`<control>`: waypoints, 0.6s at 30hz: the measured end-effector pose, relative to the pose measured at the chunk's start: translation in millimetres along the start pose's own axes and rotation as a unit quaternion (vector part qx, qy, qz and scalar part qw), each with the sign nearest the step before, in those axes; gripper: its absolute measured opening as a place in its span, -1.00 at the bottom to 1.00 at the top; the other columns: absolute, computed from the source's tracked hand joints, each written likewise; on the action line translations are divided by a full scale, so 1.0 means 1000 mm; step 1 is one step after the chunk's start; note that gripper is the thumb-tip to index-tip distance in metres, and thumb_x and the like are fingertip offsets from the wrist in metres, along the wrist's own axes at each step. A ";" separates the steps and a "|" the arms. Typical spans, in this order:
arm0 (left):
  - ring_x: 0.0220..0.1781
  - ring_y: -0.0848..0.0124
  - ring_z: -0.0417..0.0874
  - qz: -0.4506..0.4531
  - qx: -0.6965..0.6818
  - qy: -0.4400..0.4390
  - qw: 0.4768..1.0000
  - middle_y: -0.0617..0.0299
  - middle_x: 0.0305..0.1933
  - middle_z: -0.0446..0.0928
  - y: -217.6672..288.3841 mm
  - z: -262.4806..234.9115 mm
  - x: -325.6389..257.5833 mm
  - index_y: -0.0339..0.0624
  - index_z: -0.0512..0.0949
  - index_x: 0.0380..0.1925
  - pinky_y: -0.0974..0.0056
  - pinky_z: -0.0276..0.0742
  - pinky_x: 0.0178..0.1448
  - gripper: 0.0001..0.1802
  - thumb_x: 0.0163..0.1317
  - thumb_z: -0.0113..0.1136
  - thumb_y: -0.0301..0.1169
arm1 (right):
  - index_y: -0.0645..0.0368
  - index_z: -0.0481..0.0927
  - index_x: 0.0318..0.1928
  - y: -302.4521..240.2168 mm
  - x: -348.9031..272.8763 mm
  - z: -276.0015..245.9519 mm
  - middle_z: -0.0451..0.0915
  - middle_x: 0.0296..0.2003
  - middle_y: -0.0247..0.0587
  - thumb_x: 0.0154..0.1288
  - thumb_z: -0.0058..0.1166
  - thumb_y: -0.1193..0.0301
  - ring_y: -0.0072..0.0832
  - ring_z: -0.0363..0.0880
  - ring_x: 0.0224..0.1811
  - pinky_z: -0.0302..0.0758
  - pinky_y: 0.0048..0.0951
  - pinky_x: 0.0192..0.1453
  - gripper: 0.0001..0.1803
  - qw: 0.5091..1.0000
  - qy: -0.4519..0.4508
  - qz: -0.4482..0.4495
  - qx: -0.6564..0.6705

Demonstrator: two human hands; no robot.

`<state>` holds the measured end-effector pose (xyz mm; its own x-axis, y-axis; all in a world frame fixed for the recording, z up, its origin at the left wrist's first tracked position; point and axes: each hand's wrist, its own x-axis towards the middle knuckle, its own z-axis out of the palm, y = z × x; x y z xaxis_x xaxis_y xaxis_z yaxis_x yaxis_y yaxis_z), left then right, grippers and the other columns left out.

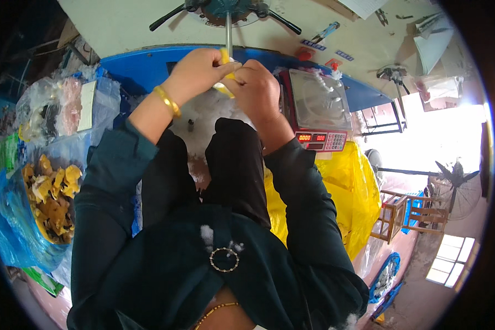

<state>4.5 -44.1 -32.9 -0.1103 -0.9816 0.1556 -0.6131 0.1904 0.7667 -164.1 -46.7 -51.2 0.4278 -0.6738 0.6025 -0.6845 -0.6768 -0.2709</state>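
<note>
Two hands pinch a small yellow piece by a metal tube.

The left hand (202, 67) and the right hand (257, 88) both have their fingers closed on the yellow piece (224, 89). It is at the near end of the thin metal tube (229, 34), above the person's knees. I cannot tell if the tube goes inside it. White fluff (195, 107) lies below the hands. On the left, a blue bag (14, 225) holds lots of yellow and black bits (53, 192). On the right, a red scale (335, 141) sits near a big yellow bag (355, 192).
</note>
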 end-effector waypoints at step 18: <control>-0.60 0.30 0.46 0.057 0.013 0.005 0.998 0.10 -0.62 0.50 0.003 -0.011 0.033 -0.29 0.52 -0.57 0.22 0.38 -0.44 -0.72 0.15 0.27 -0.29 | 0.36 0.60 -0.45 -0.023 0.009 -0.028 0.52 -0.55 0.00 0.07 0.30 0.10 -0.21 0.48 -0.55 0.38 -0.29 -0.43 -0.53 0.932 -0.113 0.263 0.221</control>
<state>7.5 -76.0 -19.0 -0.1725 -0.9533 0.2478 -0.6170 0.3007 0.7273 -160.8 -29.4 -18.4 0.2493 -0.9584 0.1386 -0.5468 -0.2575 -0.7967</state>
